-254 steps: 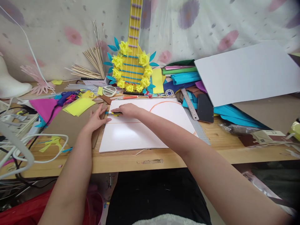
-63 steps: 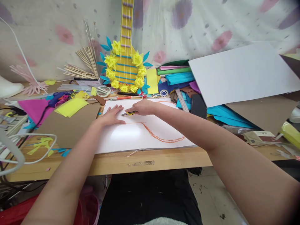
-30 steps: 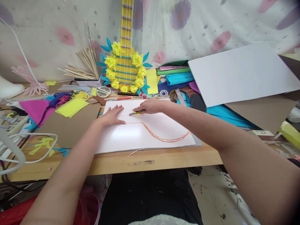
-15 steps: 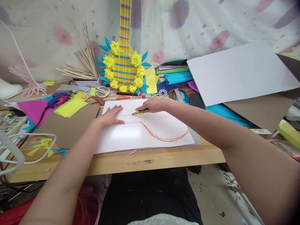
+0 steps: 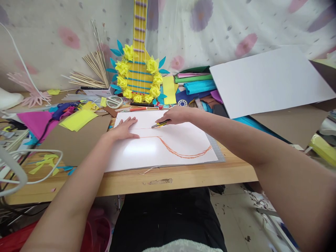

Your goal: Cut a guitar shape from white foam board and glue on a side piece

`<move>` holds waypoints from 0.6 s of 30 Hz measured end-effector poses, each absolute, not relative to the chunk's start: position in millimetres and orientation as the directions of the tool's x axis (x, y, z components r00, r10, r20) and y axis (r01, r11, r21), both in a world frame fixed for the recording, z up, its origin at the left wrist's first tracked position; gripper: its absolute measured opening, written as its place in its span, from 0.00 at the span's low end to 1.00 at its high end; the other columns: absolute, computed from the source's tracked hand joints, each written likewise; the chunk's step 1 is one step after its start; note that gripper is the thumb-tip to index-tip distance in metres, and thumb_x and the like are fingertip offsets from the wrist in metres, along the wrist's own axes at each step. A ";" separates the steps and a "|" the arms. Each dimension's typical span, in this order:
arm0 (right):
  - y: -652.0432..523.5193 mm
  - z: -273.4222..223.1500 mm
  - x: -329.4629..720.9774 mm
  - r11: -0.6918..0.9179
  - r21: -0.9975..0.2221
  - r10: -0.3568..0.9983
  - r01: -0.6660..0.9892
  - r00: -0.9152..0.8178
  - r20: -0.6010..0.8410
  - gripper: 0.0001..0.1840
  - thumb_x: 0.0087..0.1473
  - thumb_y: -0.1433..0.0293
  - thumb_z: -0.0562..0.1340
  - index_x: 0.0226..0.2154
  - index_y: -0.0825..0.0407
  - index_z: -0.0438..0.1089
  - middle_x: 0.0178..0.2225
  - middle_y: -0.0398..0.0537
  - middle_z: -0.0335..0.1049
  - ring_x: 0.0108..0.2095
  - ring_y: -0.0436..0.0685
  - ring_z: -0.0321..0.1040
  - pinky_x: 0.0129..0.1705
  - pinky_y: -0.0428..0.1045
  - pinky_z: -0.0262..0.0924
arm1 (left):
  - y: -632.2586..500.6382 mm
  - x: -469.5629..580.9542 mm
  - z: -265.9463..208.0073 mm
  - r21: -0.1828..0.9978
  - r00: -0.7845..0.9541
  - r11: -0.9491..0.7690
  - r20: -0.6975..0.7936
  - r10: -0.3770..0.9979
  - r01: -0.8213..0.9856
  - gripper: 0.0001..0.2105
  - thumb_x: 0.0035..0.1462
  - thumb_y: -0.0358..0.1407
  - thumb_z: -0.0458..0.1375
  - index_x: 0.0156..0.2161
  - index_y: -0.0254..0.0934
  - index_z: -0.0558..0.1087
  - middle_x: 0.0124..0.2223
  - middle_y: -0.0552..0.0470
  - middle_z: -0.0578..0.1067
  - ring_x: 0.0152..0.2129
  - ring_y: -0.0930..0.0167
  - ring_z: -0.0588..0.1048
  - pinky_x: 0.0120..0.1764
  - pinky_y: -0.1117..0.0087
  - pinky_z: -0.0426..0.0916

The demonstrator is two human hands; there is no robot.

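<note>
Cutter (image 5: 161, 123) farther right, blade (image 5: 154, 126) leftward, long axis slightly aslant

Right hand (image 5: 177, 115) and utility knife (image 5: 161, 123) moved rightward along upper orange line (image 5: 141, 128), left hand (image 5: 123, 130) shifted from left edge onto white board (image 5: 149, 152).

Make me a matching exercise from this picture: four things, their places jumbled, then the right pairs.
1. Black-and-yellow utility knife
2. Bare left hand
3. Yellow, flower-trimmed guitar-shaped craft
4. Magenta triangular sheet

A. Standing in front of the flower-print white curtain
B. Left of the bright yellow rectangular sheets
C. Gripped in the bare right hand
D. Spread on the white, orange-lined board

Pairs: 1-C; 2-D; 3-A; 4-B
</note>
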State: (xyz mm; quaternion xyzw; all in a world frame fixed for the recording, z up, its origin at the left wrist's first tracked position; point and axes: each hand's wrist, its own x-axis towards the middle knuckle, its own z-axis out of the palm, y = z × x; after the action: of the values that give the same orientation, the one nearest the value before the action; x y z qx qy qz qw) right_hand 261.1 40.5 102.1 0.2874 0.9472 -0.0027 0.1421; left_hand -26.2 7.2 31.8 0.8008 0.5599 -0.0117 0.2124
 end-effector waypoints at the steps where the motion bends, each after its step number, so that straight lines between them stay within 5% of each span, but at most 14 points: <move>1: 40.7 102.6 262.4 0.836 0.084 0.543 0.542 -0.795 -0.269 0.25 0.58 0.67 0.54 0.58 0.34 0.60 0.46 0.44 0.73 0.35 0.52 0.67 0.32 0.46 0.46 | 7.2 -26.2 31.9 0.326 0.373 -0.283 -0.258 0.891 0.902 0.50 0.42 0.60 0.56 0.66 0.40 0.47 0.69 0.48 0.42 0.65 0.61 0.36 0.63 0.55 0.31; 18: 56.0 98.3 273.7 0.840 0.145 0.541 0.522 -0.795 -0.272 0.24 0.59 0.66 0.54 0.56 0.31 0.61 0.45 0.41 0.74 0.35 0.52 0.67 0.33 0.47 0.46 | 10.1 -27.9 28.0 0.314 0.380 -0.298 -0.244 0.892 0.902 0.49 0.41 0.61 0.55 0.66 0.41 0.48 0.69 0.48 0.42 0.65 0.60 0.37 0.63 0.53 0.32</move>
State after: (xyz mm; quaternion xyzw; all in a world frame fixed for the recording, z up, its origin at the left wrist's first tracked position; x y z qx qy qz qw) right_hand 273.7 56.0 98.3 0.2808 0.9470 0.0314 0.1530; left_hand -27.9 10.1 28.0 0.8055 0.5568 -0.0112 0.2026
